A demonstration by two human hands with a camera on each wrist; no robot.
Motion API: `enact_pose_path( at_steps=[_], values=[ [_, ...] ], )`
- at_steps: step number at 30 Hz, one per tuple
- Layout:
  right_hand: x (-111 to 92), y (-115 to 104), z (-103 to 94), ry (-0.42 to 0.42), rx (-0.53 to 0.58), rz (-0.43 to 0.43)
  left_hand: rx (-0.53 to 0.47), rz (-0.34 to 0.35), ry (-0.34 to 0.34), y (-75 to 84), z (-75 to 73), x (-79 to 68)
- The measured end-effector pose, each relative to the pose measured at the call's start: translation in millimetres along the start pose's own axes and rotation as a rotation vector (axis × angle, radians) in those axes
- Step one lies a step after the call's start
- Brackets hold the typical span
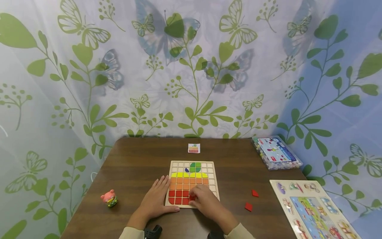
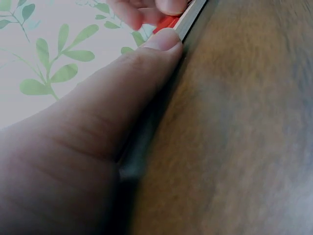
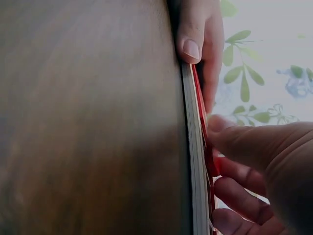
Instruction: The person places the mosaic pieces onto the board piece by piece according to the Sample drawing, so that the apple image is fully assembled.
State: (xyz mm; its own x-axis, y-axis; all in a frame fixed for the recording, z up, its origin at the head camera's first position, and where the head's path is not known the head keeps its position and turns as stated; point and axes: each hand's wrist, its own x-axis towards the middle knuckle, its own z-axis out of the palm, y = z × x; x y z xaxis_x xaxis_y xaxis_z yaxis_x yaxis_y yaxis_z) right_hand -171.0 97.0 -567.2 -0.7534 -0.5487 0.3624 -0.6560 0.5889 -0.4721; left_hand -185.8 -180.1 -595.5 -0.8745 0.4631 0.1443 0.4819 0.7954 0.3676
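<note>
A wooden grid board lies on the table, filled with rows of red, orange and yellow tiles, with green pieces and one blue piece near its top. Along its left edge rests my left hand, fingers extended and thumb touching the near-left corner. My right hand is over the lower right of the board and pinches a red tile between thumb and fingers, at the bottom red rows. The right hand covers the cells beneath it. In the left wrist view the left thumb presses the board's edge.
Two loose red tiles lie right of the board. A small pattern card sits behind it. A pink-headed figurine stands at left. At right are a clear box of beads and a wooden picture puzzle.
</note>
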Motion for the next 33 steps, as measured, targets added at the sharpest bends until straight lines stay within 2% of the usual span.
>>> enact_pose_path(
  at_steps=[3, 5, 11, 13, 17, 20, 26, 30, 33],
  values=[
    [1, 1, 0.5, 0.004, 0.001, -0.013, -0.001, 0.007, 0.006, -0.4, -0.3, -0.2],
    [2, 3, -0.3, 0.005, 0.027, 0.008, 0.003, 0.009, 0.006, -0.9, -0.7, 0.4],
    [4, 5, -5.5, -0.031, 0.177, 0.144, -0.001, 0.003, 0.001, -2.2, 0.1, 2.7],
    [3, 6, -7.7, -0.041, 0.179, 0.162, 0.0, 0.001, -0.001, -2.2, 0.8, 3.1],
    [-2, 10, -16.9, -0.029, 0.131, 0.142, -0.004, -0.007, -0.009, -1.6, 0.9, 2.3],
    [-7, 16, -30.5, -0.003, 0.095, 0.153, -0.014, -0.011, -0.009, -0.7, 0.1, 1.2],
    [-30, 55, -69.5, 0.013, 0.041, 0.302, -0.016, -0.002, -0.002, -0.4, 0.3, 1.7],
    [-52, 82, -100.3, -0.032, 0.031, 0.335, -0.019, -0.005, -0.007, -0.5, 0.3, 1.1],
    [-69, 96, -119.1, -0.101, 0.043, 0.327, -0.025, -0.007, -0.007, -0.5, 0.4, 0.7]
  ],
)
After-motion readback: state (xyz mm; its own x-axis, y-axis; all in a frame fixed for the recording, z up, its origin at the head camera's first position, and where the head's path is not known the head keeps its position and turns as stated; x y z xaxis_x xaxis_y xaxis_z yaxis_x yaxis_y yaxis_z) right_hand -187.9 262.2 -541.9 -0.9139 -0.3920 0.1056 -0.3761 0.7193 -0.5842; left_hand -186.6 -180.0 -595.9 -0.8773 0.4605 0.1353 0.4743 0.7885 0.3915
